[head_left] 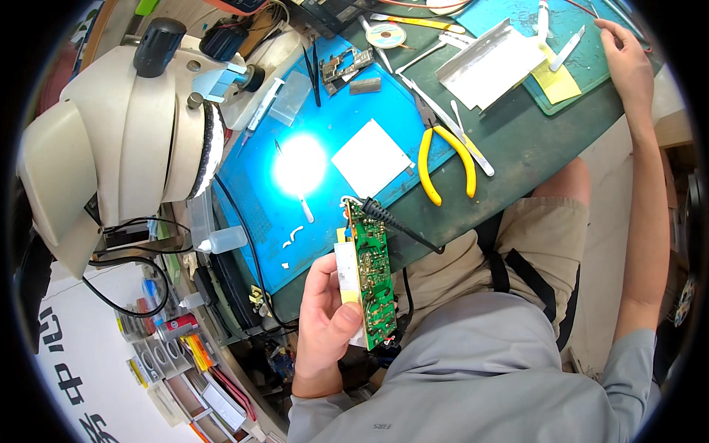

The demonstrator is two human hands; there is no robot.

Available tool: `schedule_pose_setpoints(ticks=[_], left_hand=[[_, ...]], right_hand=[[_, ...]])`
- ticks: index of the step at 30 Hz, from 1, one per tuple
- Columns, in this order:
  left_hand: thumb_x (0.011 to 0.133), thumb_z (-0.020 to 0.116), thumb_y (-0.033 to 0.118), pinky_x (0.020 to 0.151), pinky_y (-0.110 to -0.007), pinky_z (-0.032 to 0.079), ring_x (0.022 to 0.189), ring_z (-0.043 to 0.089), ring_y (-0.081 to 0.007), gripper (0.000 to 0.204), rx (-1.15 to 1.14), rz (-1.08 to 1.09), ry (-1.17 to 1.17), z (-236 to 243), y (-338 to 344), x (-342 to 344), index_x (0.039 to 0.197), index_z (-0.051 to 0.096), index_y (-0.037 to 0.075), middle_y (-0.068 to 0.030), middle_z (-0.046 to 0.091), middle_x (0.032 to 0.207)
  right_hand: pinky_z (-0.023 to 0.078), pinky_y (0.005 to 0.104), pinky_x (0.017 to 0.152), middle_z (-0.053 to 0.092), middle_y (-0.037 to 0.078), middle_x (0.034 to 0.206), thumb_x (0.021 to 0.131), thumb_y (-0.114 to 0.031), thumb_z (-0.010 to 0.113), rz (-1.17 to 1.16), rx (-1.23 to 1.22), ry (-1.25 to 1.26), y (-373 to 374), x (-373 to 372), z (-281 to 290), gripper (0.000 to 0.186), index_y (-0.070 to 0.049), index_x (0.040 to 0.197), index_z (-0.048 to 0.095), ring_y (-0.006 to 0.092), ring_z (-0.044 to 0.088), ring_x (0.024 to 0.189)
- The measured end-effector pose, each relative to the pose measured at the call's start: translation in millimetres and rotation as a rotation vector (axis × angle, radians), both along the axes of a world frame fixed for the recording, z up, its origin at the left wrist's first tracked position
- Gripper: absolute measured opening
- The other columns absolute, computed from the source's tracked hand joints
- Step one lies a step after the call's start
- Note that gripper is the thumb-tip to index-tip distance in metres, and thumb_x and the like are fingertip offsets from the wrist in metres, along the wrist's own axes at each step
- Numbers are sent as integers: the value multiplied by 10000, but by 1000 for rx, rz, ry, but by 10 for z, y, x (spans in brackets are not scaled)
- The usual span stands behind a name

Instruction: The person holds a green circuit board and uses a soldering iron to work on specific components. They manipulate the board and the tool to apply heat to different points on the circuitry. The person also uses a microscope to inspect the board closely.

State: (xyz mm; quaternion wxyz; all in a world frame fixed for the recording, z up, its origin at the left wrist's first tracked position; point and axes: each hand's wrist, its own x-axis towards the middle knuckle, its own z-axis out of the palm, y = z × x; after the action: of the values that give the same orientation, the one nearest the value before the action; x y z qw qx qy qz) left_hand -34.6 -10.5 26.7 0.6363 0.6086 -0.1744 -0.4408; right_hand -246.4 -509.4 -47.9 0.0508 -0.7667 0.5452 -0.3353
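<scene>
My left hand (325, 317) is closed around a green printed circuit board (373, 277), held upright above my lap. Its solder side faces right, and a white and yellow block is on the side against my fingers. A black cable (399, 225) leaves the board's upper end through a ribbed strain relief. Far to the right, my right hand (626, 59) is at the green mat, its fingers bent together near a red wire (580, 7) and some slim tools (624, 16). What its fingertips pinch, if anything, is too small to tell.
A microscope (133, 133) stands at left, its light glaring on the blue mat (251, 214). Yellow-handled cutters (447, 162), tweezers (473, 151), a white square sheet (371, 159), a bent metal plate (491, 66), a solder wick spool (385, 35) and a dropper bottle (223, 240) lie around.
</scene>
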Motion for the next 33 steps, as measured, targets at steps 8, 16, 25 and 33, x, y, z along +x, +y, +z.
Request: schedule_pose_setpoints(ticks=[8, 16, 25, 33], left_hand=[[892, 775, 429, 831, -470, 640, 1142, 670, -345, 820, 4, -27, -40, -22, 16, 21, 1444, 367, -19, -237, 594, 1311], [1051, 462, 437, 849, -443, 624, 1162, 658, -382, 676, -31, 19, 78, 77, -62, 96, 1447, 344, -99, -326, 530, 1386], [1082, 288, 383, 698, -436, 613, 1048, 682, -398, 635, -46, 29, 217, 34, -75, 207, 1508, 331, -85, -406, 484, 1403], [1085, 345, 405, 746, -416, 628, 1048, 701, -398, 593, -94, 21, 268, 19, -77, 234, 1396, 423, -93, -385, 535, 1362]], right_hand=[[509, 305, 921, 738, 18, 1117, 1003, -373, 545, -6, -12, 1, 20, 8, 24, 328, -265, 1261, 717, 167, 696, 1030], [505, 308, 942, 732, 22, 1174, 1007, -364, 540, 16, -19, -18, 51, 24, 14, 327, -259, 1260, 719, 177, 691, 1059], [497, 301, 961, 722, 2, 1208, 1011, -368, 541, -30, 33, 20, 39, 40, 40, 327, -261, 1263, 721, 154, 681, 1087], [496, 301, 970, 722, 6, 1215, 1012, -373, 542, -19, 5, 16, -24, -7, -18, 328, -275, 1271, 717, 160, 680, 1100]])
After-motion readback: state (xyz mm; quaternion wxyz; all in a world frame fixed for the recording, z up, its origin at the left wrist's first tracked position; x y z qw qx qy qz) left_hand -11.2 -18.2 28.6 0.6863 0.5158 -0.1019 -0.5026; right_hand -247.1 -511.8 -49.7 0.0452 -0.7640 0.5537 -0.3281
